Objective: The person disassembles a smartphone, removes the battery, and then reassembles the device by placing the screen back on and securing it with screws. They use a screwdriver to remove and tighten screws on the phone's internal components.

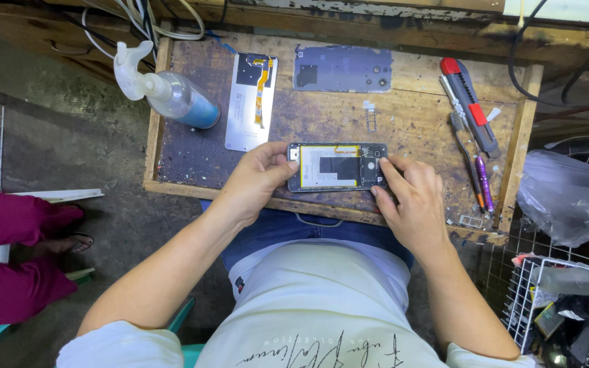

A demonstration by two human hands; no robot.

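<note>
Opened phone (336, 166), back cover off, lies at the near edge of the wooden worktop (417, 123). The left hand (253, 182) pinches its left end; the right hand (410, 197) presses fingertips on the camera end. Judged risk: uneven pressure could tip it off the edge or strain the exposed internals.

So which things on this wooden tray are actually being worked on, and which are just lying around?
In hand:
- opened phone, gripped at one end by the left hand
- right hand, fingers on its other end

Lying about:
- detached screen panel
- grey back cover
- spray bottle
- utility knife
- purple-handled tool
- wooden tray
</note>
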